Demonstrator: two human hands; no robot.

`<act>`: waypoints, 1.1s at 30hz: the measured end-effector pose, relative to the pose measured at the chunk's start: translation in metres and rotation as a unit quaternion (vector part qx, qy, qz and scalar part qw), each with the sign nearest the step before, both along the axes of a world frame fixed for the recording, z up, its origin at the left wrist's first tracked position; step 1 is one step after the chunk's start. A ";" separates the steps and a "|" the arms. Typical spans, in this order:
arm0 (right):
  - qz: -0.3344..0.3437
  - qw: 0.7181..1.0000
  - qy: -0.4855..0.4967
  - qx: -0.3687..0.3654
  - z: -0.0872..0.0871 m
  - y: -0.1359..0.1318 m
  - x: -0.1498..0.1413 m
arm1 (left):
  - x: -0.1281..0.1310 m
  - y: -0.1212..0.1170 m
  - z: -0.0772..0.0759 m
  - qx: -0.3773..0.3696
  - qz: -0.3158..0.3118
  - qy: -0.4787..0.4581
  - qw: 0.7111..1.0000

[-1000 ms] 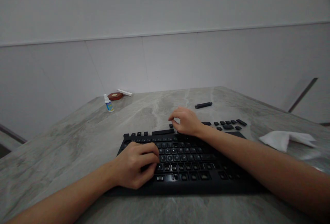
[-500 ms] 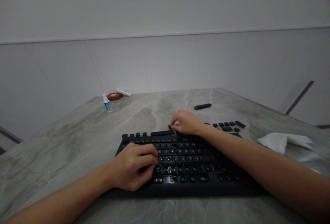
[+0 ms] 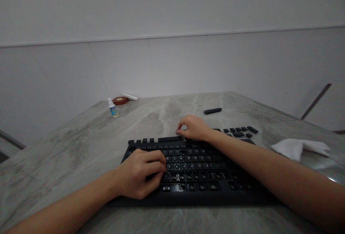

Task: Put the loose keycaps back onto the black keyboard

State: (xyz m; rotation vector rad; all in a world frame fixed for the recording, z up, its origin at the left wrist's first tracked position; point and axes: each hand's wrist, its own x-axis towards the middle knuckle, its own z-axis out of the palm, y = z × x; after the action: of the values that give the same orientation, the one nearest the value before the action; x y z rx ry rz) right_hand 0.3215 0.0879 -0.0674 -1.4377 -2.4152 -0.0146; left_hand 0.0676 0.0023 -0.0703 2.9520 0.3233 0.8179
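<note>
A black keyboard [image 3: 199, 199] lies in front of me, with many of its keycaps off and the switch places bare. My left hand [image 3: 142, 173] rests over its left part, fingers curled and thumb drawn in toward them; whatever is at the fingertips is hidden. Beyond the keyboard's back edge, my right hand [image 3: 192, 127] pinches a small black keycap [image 3: 177, 132] between thumb and finger. A long black space bar [image 3: 169, 139] lies along the back edge. Several loose keycaps [image 3: 238, 134] sit on the table to the right of my right hand.
The grey marble table [image 3: 151, 119] meets a white wall at the back. A white spray bottle [image 3: 113, 108], a reddish-brown box [image 3: 120, 100] and a white strip [image 3: 130, 97] stand far left. A black bar [image 3: 212, 111] lies farther back; a white cloth [image 3: 293, 148] lies right.
My right thumb and finger have closed on the small keycap beside them. My left hand has stayed over the keyboard. The view has shifted very slightly.
</note>
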 end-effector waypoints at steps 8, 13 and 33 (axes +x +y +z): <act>0.014 1.000 0.010 -0.002 -0.005 0.006 -0.004 | 0.000 -0.002 -0.001 0.001 0.007 0.005 1.000; 0.012 1.000 0.018 0.000 -0.004 0.005 -0.006 | 0.000 -0.002 0.000 0.008 0.010 0.006 1.000; 0.024 0.999 0.042 -0.001 -0.002 0.003 -0.008 | 0.000 -0.002 0.001 0.009 0.005 0.004 1.000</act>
State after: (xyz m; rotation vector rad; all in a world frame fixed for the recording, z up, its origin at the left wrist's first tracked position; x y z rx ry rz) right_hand 0.3131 0.0912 -0.0692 -1.3521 -2.3815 0.0604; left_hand 0.0675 0.0006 -0.0690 2.9722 0.3343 0.8153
